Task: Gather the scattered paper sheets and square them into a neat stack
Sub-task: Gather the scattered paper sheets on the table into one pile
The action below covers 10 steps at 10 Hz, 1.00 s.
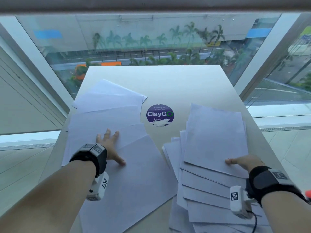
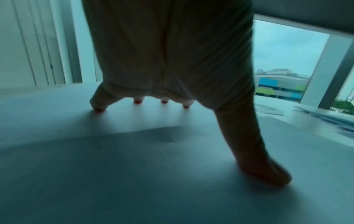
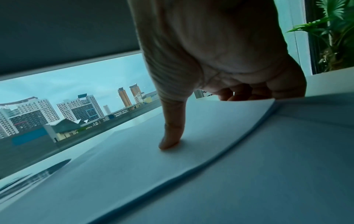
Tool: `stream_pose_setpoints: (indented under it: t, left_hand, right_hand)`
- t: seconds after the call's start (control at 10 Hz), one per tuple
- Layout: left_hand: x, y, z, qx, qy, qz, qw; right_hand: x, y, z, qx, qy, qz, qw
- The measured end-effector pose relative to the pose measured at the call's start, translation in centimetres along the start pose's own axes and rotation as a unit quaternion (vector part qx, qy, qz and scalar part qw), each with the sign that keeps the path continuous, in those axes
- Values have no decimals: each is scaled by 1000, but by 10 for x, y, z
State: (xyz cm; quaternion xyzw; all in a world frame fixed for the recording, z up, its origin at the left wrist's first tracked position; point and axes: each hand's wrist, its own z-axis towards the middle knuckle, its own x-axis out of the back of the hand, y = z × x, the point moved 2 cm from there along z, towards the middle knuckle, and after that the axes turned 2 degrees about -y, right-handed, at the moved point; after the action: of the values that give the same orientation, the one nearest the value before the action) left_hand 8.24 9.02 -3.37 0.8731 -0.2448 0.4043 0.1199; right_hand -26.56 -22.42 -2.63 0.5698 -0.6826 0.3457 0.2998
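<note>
Two groups of white paper lie on a white table (image 1: 168, 81). The left sheets (image 1: 107, 115) are spread loosely and overlap. My left hand (image 1: 109, 145) lies flat on them with its fingers spread; in the left wrist view the left hand (image 2: 172, 68) presses its fingertips (image 2: 138, 101) and thumb on the paper (image 2: 134, 166). On the right is a fanned pile (image 1: 215, 140). My right hand (image 1: 242, 163) pinches the near edge of its top sheets. In the right wrist view the thumb (image 3: 170, 136) sits on top of the lifted sheets (image 3: 191, 136) and the fingers (image 3: 249, 94) curl beneath them.
A round purple ClayGo sticker (image 1: 160, 115) sits on the table between the two groups. The table's far edge meets a large window (image 1: 151, 44), with window frames at both sides. A green plant (image 3: 335, 37) stands to the right.
</note>
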Motion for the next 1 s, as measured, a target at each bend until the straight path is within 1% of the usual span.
stream_pose_setpoints:
  t: [0.1,0.2,0.4,0.5,0.6,0.7,0.8,0.9,1.0]
  left_hand:
    - [-6,4,-3,2,0,-11,1000]
    - [-11,5,-6,8,-3,-1,1000]
    - [-14,5,-8,12,2,-6,1000]
    - [-17,6,-10,14,0,-11,1000]
    - [-20,4,-9,15,4,-24,1000]
    - [-22,1,-8,16,8,-28,999]
    - [-23,0,-7,21,12,-23,999]
    - [-22,1,-10,22,16,-22,999]
    - [-21,2,-12,25,20,-28,999]
  right_hand:
    - [0,3,-2,-9,-3,-13,1000]
    - [2,8,-4,-8,-16,26,1000]
    - [2,23,-5,10,-54,157,986]
    - [-4,24,-13,30,-80,153,985]
    - [-6,23,-13,52,-88,166,981]
    - [3,24,-13,66,-65,190,978]
    - [4,38,8,73,-59,204,974]
    - [3,51,10,52,-86,233,967]
    - [4,61,5,55,-126,273,952]
